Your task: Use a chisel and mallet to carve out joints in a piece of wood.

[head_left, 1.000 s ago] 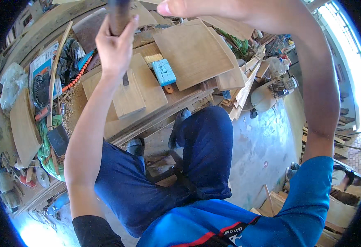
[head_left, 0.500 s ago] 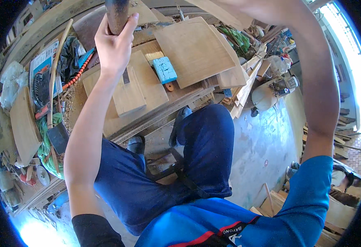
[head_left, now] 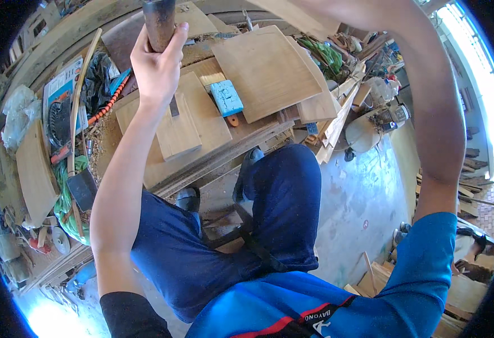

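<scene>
Left hand (head_left: pixel 158 67): our fingers wrap a dark handle (head_left: pixel 159 22), top centre.
Right hand: out of frame; fingers unknowable.
Below: boards (head_left: pixel 266 70).

Your left hand (head_left: pixel 157 67) grips a dark round wooden handle (head_left: pixel 159 22) up high. Below the grip lie flat pale wooden boards (head_left: pixel 193 127). Just right sits a small blue block (head_left: pixel 227 97). Left, an orange beaded cord (head_left: pixel 107 101) and clutter crowd in.
</scene>
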Motion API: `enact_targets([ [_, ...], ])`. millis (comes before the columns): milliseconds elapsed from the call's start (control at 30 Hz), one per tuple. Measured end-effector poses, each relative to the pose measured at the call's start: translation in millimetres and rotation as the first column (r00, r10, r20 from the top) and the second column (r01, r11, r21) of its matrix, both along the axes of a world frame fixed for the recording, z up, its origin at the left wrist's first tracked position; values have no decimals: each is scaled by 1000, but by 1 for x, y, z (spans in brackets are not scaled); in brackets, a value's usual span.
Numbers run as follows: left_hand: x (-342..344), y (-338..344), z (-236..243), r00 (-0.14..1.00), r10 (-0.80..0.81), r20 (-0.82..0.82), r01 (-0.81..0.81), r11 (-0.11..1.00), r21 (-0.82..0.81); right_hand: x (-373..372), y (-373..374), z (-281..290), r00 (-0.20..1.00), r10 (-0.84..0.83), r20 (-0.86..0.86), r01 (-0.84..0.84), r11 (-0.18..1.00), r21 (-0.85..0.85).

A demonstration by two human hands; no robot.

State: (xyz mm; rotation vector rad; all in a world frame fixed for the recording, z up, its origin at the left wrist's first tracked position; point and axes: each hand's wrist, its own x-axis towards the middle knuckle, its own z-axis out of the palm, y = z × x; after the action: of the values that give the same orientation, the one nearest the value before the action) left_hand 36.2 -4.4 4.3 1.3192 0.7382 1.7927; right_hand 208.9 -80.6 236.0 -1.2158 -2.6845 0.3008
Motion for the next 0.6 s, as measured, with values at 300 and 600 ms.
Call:
enact_targets([
  [300,-1,0,4,1000,18,8,-18,999,-31,10,-4,-5,977,60,-206,-6,967,255],
  [600,1,3,2,998,49,-49,-48,999,14,2,1,-8,912,-287,-294,276,958,-80],
])
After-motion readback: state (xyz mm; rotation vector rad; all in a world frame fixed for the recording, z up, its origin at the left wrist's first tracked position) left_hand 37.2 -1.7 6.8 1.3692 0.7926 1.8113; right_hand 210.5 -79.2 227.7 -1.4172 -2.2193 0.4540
